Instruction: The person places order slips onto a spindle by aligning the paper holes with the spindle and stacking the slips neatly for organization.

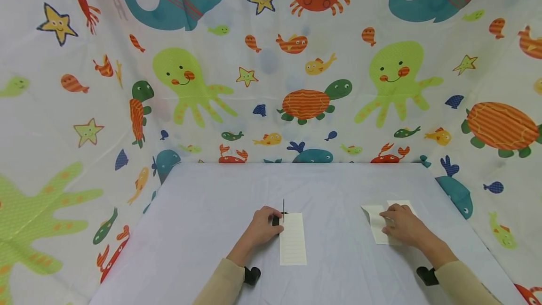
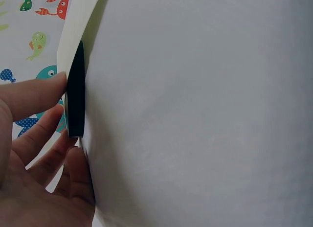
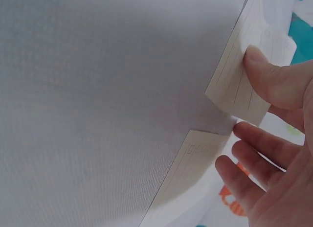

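Left hand (image 1: pixel 260 228), grip on black base (image 2: pixel 76 102) (rod (image 1: pixel 283 206): head view only); right hand (image 1: pixel 405 226), pinch on slip (image 3: pixel 234 85)

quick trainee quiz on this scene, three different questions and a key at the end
1. Open question: what does the right hand pinch?

2. True or false: in the head view, the left hand is at the right-hand edge of the sheet beside it.

3. Multiple choice: in the left wrist view, what shade is the narrow thing by the left thumb?
A) yellow
B) dark
C) red

Key:
1. A lined slip of paper, with the thumb on its face.
2. False; the hand is at the left-hand edge.
3. B
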Demonstrator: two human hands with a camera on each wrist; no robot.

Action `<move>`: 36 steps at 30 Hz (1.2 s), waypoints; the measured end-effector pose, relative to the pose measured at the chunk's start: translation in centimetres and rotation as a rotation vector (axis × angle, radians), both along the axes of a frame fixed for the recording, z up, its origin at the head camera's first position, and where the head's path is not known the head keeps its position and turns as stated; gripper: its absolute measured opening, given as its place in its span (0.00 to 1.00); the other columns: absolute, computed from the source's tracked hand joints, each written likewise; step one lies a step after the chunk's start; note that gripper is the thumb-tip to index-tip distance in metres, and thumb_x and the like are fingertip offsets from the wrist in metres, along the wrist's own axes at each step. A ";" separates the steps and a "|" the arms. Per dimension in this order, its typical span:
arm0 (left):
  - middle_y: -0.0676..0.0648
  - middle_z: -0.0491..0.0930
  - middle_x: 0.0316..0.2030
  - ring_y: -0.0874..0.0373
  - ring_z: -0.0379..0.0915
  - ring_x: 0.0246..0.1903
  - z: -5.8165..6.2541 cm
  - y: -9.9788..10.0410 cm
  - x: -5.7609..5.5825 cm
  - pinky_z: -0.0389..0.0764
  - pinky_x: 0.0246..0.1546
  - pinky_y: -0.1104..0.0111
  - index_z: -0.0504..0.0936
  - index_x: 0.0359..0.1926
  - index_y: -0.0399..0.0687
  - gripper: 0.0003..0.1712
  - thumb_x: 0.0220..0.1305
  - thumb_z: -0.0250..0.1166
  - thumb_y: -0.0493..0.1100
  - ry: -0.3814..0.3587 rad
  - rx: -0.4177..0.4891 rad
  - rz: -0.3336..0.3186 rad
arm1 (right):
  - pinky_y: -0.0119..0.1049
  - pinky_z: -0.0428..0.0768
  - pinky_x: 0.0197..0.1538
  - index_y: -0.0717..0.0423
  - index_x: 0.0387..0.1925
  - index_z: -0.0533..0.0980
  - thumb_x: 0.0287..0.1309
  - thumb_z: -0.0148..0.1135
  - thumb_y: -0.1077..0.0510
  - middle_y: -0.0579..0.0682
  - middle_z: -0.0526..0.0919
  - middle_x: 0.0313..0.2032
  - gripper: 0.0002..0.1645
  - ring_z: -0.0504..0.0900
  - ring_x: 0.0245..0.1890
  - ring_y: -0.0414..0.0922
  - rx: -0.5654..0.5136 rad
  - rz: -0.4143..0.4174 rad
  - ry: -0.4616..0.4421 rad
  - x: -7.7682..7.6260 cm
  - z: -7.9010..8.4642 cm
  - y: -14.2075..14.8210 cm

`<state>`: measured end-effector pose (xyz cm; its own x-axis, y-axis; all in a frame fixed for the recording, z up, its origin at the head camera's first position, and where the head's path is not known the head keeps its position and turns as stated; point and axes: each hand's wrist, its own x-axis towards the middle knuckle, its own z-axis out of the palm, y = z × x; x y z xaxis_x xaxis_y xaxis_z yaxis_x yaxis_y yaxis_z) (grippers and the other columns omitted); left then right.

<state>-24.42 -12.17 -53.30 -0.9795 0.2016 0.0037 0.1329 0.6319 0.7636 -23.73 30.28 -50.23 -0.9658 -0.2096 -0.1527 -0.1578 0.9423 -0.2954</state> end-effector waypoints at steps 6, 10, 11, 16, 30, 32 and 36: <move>0.45 0.77 0.50 0.47 0.68 0.51 -0.2 -0.1 0.0 0.72 0.55 0.50 0.83 0.44 0.45 0.13 0.57 0.73 0.38 0.011 -0.005 -0.008 | 0.59 0.77 0.50 0.66 0.55 0.80 0.59 0.72 0.58 0.62 0.77 0.47 0.25 0.73 0.48 0.58 -0.052 -0.017 0.000 0.1 0.0 -0.5; 0.44 0.77 0.50 0.48 0.69 0.50 -0.3 -0.1 -0.1 0.73 0.55 0.50 0.83 0.44 0.45 0.14 0.57 0.74 0.38 0.022 -0.012 -0.007 | 0.55 0.79 0.48 0.68 0.55 0.79 0.58 0.69 0.60 0.61 0.78 0.44 0.24 0.76 0.43 0.54 -0.115 -0.048 -0.028 0.2 0.1 -0.8; 0.44 0.77 0.50 0.48 0.69 0.50 -0.3 -0.1 -0.1 0.73 0.55 0.50 0.83 0.44 0.45 0.14 0.57 0.74 0.38 0.020 -0.011 -0.007 | 0.56 0.79 0.48 0.68 0.55 0.79 0.58 0.69 0.59 0.63 0.79 0.45 0.25 0.77 0.43 0.56 -0.124 -0.056 -0.038 0.2 0.2 -0.9; 0.44 0.77 0.50 0.47 0.68 0.50 -0.2 -0.1 -0.1 0.72 0.55 0.49 0.83 0.44 0.44 0.14 0.57 0.74 0.38 0.017 -0.005 -0.013 | 0.57 0.79 0.48 0.67 0.58 0.77 0.58 0.72 0.56 0.68 0.80 0.48 0.30 0.79 0.46 0.60 -0.154 -0.101 -0.104 0.2 0.7 -1.5; 0.44 0.77 0.52 0.46 0.68 0.53 -0.6 0.0 -0.2 0.72 0.57 0.49 0.83 0.44 0.45 0.13 0.57 0.74 0.38 0.005 -0.013 -0.004 | 0.47 0.77 0.48 0.66 0.57 0.78 0.60 0.67 0.61 0.64 0.79 0.53 0.24 0.74 0.49 0.56 -0.470 -0.243 -0.139 0.4 -0.5 -1.5; 0.43 0.77 0.52 0.46 0.68 0.52 -0.6 0.0 -0.2 0.72 0.57 0.49 0.83 0.44 0.45 0.13 0.57 0.74 0.38 0.002 -0.012 -0.001 | 0.46 0.78 0.49 0.65 0.56 0.79 0.60 0.67 0.62 0.63 0.79 0.54 0.22 0.75 0.49 0.55 -0.485 -0.269 -0.130 0.5 -0.5 -1.7; 0.43 0.77 0.52 0.46 0.68 0.53 -0.4 0.0 -0.1 0.71 0.58 0.48 0.83 0.44 0.45 0.14 0.57 0.74 0.37 -0.007 -0.003 0.007 | 0.45 0.78 0.48 0.66 0.54 0.79 0.60 0.68 0.62 0.62 0.80 0.52 0.21 0.77 0.48 0.54 -0.520 -0.290 -0.111 0.6 -0.7 -2.1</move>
<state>-24.57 -12.20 -53.72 -0.9808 0.1949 -0.0033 0.1236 0.6350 0.7625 -23.18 28.14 -50.98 -0.9789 -0.0138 -0.2037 0.1421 0.6702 -0.7284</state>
